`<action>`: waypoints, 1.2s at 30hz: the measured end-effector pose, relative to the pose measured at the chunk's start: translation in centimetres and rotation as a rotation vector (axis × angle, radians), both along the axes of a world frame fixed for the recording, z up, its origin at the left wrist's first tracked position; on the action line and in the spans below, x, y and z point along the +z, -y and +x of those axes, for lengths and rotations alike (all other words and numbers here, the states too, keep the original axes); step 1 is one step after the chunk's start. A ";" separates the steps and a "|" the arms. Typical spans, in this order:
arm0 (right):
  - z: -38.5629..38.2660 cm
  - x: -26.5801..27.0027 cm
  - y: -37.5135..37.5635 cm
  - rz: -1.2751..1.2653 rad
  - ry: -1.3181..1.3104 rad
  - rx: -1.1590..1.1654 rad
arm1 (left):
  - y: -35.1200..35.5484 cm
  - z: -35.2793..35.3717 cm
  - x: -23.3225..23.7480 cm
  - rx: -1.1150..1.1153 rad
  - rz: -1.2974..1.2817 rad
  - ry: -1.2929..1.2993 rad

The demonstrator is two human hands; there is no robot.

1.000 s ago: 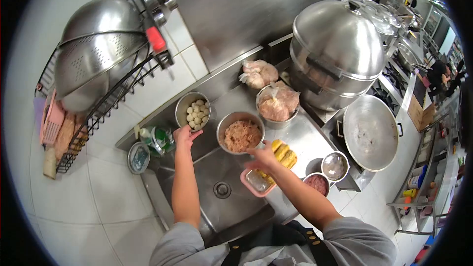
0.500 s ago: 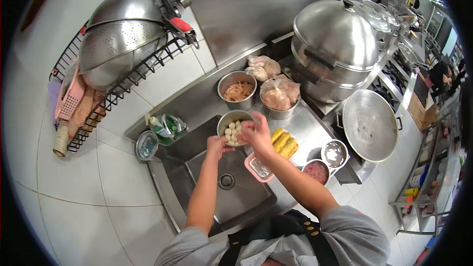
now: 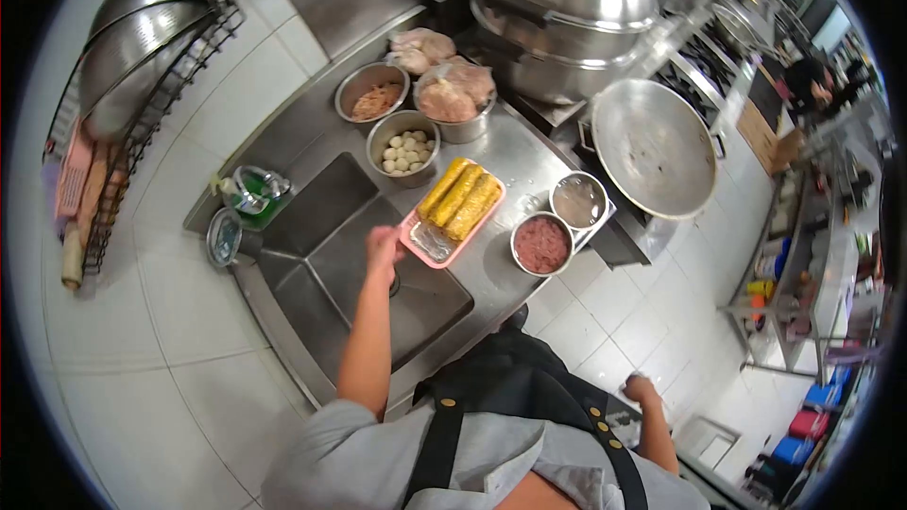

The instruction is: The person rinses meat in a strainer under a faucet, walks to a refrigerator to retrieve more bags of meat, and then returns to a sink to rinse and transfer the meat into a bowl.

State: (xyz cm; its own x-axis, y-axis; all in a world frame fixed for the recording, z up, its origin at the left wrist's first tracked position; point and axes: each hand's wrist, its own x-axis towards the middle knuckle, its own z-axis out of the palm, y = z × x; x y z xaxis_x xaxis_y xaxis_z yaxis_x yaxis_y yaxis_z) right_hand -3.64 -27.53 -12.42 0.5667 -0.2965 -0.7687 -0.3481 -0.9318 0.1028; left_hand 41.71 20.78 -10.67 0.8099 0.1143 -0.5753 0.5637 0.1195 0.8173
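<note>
My left hand [image 3: 384,249] is over the sink with its fingers curled at the near-left rim of a pink tray [image 3: 443,264]. Several yellow rolls [image 3: 460,199] in clear plastic wrap lie in the tray, beside a bare foil-like patch. Down at my right side, away from the counter, my right hand [image 3: 642,389] is closed; what it holds, if anything, is hidden. A metal pot [image 3: 404,179] of round white balls [image 3: 404,152] stands on the counter behind the tray. To the tray's right are a pot of pinkish minced meat [image 3: 541,246] and one of clear liquid [image 3: 578,202].
The steel sink [image 3: 321,255] lies at the left. Behind are a pot of minced meat [image 3: 376,101], bagged pale meat [image 3: 455,93] and a big lidded steamer [image 3: 567,0]. A wide pan [image 3: 654,148] sits on the stove. Bowls fill a wall rack [image 3: 142,66]; a person [image 3: 812,85] stands far right.
The pot of white balls has been let go and stands on the counter. My left hand has moved to the pink tray; my right hand has dropped to my side. The view has turned right.
</note>
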 end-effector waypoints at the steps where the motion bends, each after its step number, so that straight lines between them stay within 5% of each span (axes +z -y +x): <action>1: -0.6 1.2 -1.7 0.059 -0.220 -0.085 | 0.4 -1.0 -1.3 -0.142 -0.076 -0.113; 2: -1.7 1.8 -2.8 0.130 -0.440 -0.176 | 1.5 -2.3 -1.1 -0.176 -0.182 -0.109; 4: -3.7 1.7 -4.7 0.606 -0.195 -1.307 | 2.8 -3.2 -1.0 -0.141 -0.220 -0.041; 6: -6.0 -0.2 -5.0 0.712 -0.035 -1.464 | 3.1 -2.5 -1.9 -0.147 -0.171 -0.016; 7: -9.1 -4.6 -4.5 0.647 0.153 -0.722 | 2.6 -1.9 -1.3 -0.189 -0.122 -0.015; 8: -6.1 -3.0 -7.0 0.275 0.242 -0.638 | 1.7 -1.4 -1.6 -0.205 -0.126 -0.013; 12: 1.8 2.5 -8.3 0.390 0.463 -0.984 | 2.1 -1.0 -1.6 -0.171 -0.154 0.030; 21: 17.3 4.4 -13.9 0.692 0.825 -0.933 | 1.5 -2.5 -2.6 -0.291 -0.268 -0.050; 27: 28.6 5.6 -17.4 1.102 0.903 -1.386 | 2.2 -3.3 -3.5 -0.268 -0.288 -0.007; 36: 31.6 4.0 -18.4 0.986 0.914 -1.416 | 4.5 -6.2 -3.0 -0.301 -0.191 -0.064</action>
